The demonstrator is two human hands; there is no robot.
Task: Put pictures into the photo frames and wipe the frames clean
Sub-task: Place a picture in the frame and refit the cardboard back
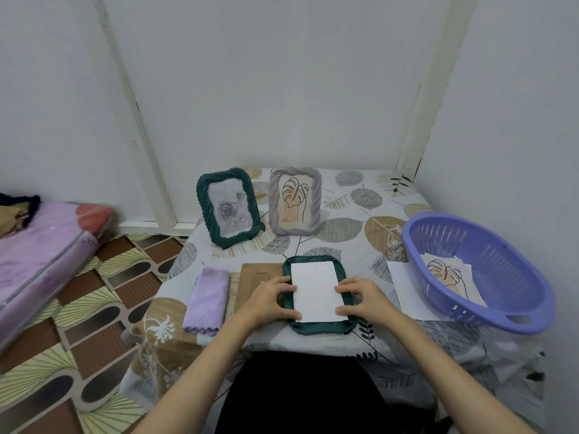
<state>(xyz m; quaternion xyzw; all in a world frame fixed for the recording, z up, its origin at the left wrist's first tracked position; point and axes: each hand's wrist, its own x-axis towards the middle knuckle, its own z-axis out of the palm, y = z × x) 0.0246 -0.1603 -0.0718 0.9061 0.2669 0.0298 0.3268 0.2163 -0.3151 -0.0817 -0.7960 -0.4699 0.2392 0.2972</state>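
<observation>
A dark green photo frame [319, 327] lies face down near the table's front edge, with a white picture [315, 289] lying blank side up in its opening. My left hand [272, 297] presses the picture's left edge and my right hand [360, 295] presses its right edge; fingertips of both rest on the paper and frame. A brown backing board [254, 278] lies just left of the frame, partly under my left hand. A folded lilac cloth [207, 300] lies further left. Two filled frames stand at the back: a green frame [228, 206] with a rose picture and a grey frame [294, 200] with a leaf drawing.
A purple plastic basket [488, 270] at the right holds a leaf picture [448, 274], and white sheets [407, 286] lie under it. The table [354, 239] has a leaf-patterned cloth and stands in a wall corner. A pink mattress [40, 255] lies on the patterned floor at left.
</observation>
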